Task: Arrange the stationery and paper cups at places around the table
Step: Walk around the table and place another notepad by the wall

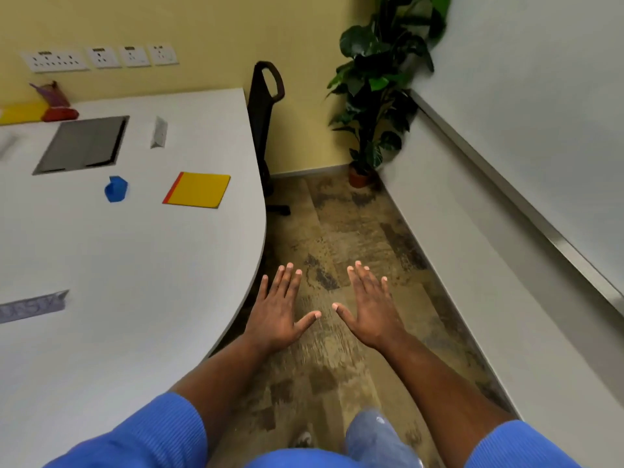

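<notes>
A yellow notebook with a red spine (197,190) lies flat on the white table (135,265) near its right edge. To its left stands a blue paper cup (116,189). My left hand (278,309) and my right hand (369,307) are held out flat, palms down, fingers spread, over the floor just past the table's curved edge. Both hold nothing. A second yellow notebook (22,113) and a red object (60,114) lie at the far left by the wall.
Folded white name cards (158,132) (32,307) stand on the table. A grey cable hatch (82,145) is set in the tabletop. A black chair (266,106) stands against the wall, a potted plant (374,96) in the corner, a white wall on the right.
</notes>
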A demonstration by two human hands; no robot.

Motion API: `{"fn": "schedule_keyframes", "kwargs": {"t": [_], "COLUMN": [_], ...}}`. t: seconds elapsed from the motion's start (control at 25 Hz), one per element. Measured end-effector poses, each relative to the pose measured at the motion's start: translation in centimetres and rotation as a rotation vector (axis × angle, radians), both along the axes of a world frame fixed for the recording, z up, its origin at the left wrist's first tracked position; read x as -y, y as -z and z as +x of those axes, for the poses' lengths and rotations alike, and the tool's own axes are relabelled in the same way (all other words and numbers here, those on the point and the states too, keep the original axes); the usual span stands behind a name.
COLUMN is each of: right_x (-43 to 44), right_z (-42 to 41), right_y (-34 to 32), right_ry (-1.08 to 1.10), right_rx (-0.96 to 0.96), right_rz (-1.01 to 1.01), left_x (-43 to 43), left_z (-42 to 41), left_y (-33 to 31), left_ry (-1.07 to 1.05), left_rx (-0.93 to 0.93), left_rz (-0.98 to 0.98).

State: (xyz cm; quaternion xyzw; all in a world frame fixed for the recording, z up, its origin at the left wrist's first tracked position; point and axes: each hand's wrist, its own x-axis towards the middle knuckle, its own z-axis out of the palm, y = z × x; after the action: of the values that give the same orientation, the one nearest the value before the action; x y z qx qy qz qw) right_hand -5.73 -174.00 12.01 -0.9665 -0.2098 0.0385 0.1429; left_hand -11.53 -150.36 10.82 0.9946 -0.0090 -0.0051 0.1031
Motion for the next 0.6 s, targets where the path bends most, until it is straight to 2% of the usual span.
{"fn": "schedule_keyframes", "kwargs": {"t": [0.32, 0.6], "right_x": [-2.2, -6.4], "right_z": [23.8, 40.6], "right_y": [1.8, -0.5], "right_ry": [-0.244, -0.474], "right_rx": [-0.024, -0.040], "right_rz": [0.020, -0.014], "left_x": [-0.3, 0.1], "left_z": [17.4, 29.4], "left_y": [1.5, -0.8], "left_ry": [-0.296, -0.539], "left_rx": [-0.023, 0.050], "left_rz": [0.013, -0.027]}}
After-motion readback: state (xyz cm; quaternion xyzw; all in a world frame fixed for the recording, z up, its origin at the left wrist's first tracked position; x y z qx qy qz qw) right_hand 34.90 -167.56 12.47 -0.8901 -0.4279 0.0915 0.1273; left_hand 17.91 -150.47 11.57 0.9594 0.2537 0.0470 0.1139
